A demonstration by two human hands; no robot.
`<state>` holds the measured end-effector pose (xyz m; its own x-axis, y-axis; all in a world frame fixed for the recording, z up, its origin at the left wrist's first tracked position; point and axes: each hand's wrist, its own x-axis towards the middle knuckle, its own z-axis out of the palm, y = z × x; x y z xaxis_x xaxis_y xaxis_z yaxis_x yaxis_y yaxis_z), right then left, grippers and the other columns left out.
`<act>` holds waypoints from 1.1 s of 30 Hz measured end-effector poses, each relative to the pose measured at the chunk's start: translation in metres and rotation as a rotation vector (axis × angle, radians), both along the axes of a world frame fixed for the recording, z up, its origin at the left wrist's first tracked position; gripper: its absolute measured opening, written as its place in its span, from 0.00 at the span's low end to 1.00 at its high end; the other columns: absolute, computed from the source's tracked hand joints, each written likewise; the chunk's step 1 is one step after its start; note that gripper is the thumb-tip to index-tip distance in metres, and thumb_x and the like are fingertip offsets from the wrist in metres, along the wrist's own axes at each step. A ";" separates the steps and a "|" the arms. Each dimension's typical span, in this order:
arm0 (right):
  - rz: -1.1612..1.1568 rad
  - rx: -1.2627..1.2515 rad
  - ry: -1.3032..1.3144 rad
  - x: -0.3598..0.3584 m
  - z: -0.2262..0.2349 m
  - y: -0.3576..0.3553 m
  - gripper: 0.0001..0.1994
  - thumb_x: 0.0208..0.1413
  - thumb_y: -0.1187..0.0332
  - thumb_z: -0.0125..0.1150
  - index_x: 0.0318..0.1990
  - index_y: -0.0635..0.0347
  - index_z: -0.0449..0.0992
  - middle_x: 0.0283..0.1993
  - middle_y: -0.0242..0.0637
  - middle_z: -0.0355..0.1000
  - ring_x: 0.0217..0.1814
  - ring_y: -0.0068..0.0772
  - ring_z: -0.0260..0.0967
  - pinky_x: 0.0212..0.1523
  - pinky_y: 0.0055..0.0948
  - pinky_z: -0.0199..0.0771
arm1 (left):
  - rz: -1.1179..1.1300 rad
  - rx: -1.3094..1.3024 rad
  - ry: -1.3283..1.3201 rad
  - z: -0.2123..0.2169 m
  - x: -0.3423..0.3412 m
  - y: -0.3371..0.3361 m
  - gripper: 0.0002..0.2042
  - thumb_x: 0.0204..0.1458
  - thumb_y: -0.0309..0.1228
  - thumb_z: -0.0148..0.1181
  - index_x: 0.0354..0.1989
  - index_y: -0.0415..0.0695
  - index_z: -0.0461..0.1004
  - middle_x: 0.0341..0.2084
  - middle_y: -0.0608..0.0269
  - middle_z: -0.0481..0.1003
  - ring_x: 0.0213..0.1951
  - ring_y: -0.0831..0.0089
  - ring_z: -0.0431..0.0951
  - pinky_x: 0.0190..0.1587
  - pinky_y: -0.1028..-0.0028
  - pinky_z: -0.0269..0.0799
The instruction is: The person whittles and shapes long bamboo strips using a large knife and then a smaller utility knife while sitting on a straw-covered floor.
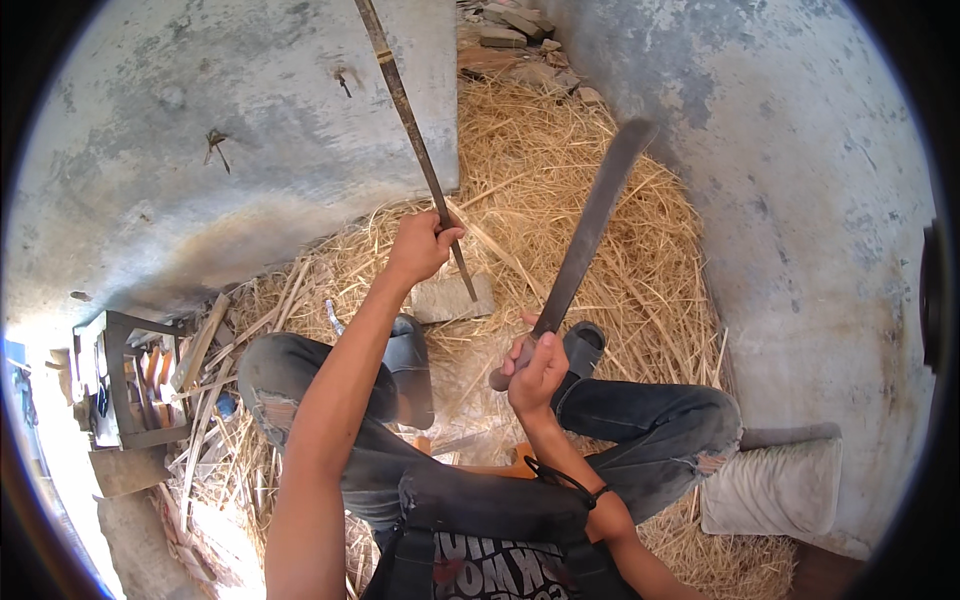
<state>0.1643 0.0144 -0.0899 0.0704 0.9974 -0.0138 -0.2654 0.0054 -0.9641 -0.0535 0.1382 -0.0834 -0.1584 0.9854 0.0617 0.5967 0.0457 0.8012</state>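
My left hand (424,246) is closed around a long, dark bamboo pole (408,118) with a pale ring near its upper part. The pole slants from the top of the view down to a pale, flat block (432,300); its lower end lies over the block, and I cannot tell whether they touch. In my right hand (538,372) is a machete (597,215), gripped by its handle. Its broad, dark blade points up and to the right, apart from the pole.
Straw-like shavings (625,300) cover much of the floor between two grey walls. My sandalled feet stand on either side of the block. Broken bricks (503,37) lie at the back. A small dark rack (150,435) stands left, and a pale cushion-like sack (772,487) leans at right.
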 end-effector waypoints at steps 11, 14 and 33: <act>0.408 -0.678 -0.566 0.035 -0.111 -0.011 0.22 0.70 0.53 0.48 0.42 0.64 0.80 0.19 0.35 0.67 0.19 0.27 0.67 0.23 0.34 0.68 | 0.009 0.000 0.001 -0.009 -0.010 -0.001 0.08 0.53 0.30 0.67 0.39 0.40 0.83 0.26 0.54 0.82 0.30 0.65 0.84 0.35 0.68 0.77; 0.306 -0.487 -0.392 0.024 -0.072 -0.004 0.19 0.71 0.57 0.47 0.47 0.64 0.79 0.18 0.31 0.63 0.18 0.21 0.62 0.19 0.27 0.63 | -0.013 -0.023 0.023 -0.003 0.004 0.000 0.08 0.54 0.30 0.67 0.38 0.40 0.83 0.26 0.53 0.82 0.30 0.63 0.84 0.35 0.66 0.77; 0.139 -0.378 -0.055 0.013 -0.096 -0.018 0.21 0.74 0.53 0.41 0.50 0.64 0.71 0.21 0.32 0.63 0.13 0.24 0.61 0.14 0.27 0.62 | -0.062 0.084 0.023 -0.005 0.008 -0.004 0.07 0.55 0.30 0.66 0.37 0.40 0.82 0.28 0.51 0.82 0.32 0.57 0.83 0.37 0.64 0.76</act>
